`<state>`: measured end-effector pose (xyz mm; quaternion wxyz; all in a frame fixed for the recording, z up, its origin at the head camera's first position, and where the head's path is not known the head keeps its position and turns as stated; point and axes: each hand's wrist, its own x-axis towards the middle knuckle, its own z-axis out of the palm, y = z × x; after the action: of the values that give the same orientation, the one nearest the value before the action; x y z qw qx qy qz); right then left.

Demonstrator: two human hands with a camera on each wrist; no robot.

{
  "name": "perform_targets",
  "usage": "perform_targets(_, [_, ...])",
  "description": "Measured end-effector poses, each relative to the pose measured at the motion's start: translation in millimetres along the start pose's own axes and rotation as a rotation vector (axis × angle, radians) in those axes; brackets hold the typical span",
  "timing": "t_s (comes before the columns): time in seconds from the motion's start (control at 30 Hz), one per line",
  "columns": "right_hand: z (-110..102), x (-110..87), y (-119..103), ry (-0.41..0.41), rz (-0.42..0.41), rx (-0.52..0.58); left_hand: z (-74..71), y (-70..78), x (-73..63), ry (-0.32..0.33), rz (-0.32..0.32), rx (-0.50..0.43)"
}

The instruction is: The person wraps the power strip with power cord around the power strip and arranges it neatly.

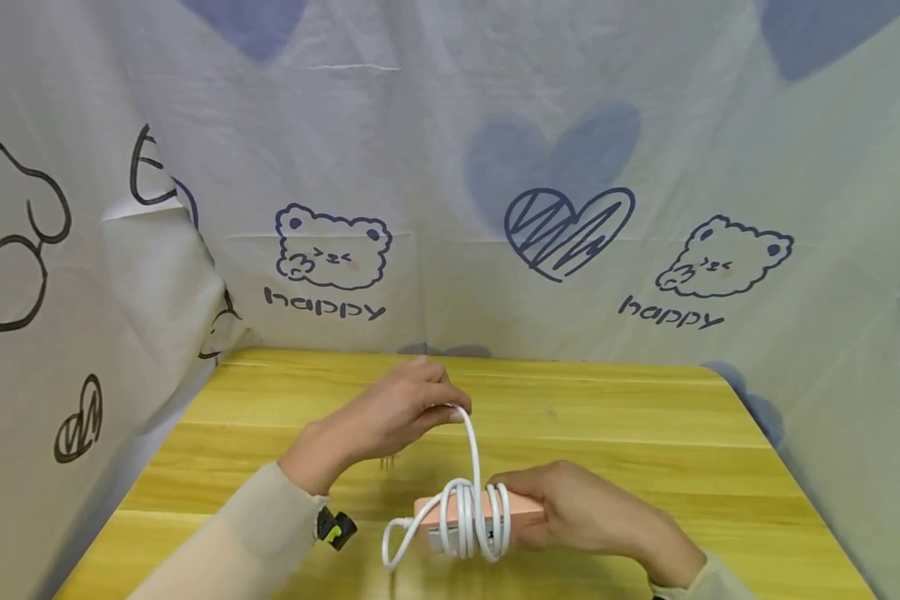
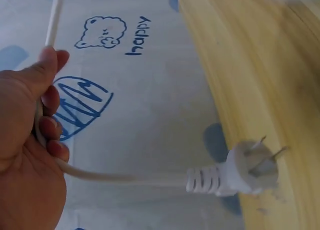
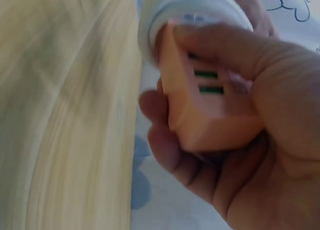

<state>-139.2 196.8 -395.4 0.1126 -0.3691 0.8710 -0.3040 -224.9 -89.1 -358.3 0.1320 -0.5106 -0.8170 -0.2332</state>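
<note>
A pink power strip is held above the table by my right hand, thumb on one face and fingers curled beneath. Slots that look like USB ports show beside the thumb in the right wrist view. Several turns of white cord wrap around the strip's body. Up and to the left, my left hand grips the cord, which stretches from its fingers down to the coils. In the left wrist view the cord passes through the palm, and its free end carries a white two-pin plug.
Beneath the hands lies a yellow wood-grain table. Pale cloth printed with hearts and bears hangs behind it and along both sides. A small black object with a yellow-green mark sits at the left cuff.
</note>
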Motion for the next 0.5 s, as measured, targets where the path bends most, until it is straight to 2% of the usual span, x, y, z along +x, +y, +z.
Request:
perform_targets(0.13, [-4, -3.1, 2, -0.064, -0.056, 0.216, 8.1, -4.1, -1.4, -0.102, -0.145, -0.191])
perform_targets(0.23, [-7, -6.0, 4, -0.07, -0.067, 0.347, 15.5, -6.4, -4.4, -0.135, -0.249, -0.317])
perform_targets(0.37, [-8, -7.7, 7, -0.015, -0.07, 0.415, 27.4, -10.3, -6.6, -0.157, -0.313, -0.436])
perform_targets(0.5, [-4, -5.3, 10, 0.1, -0.073, 0.428, 40.6, -13.4, -7.7, -0.196, -0.414, -0.575])
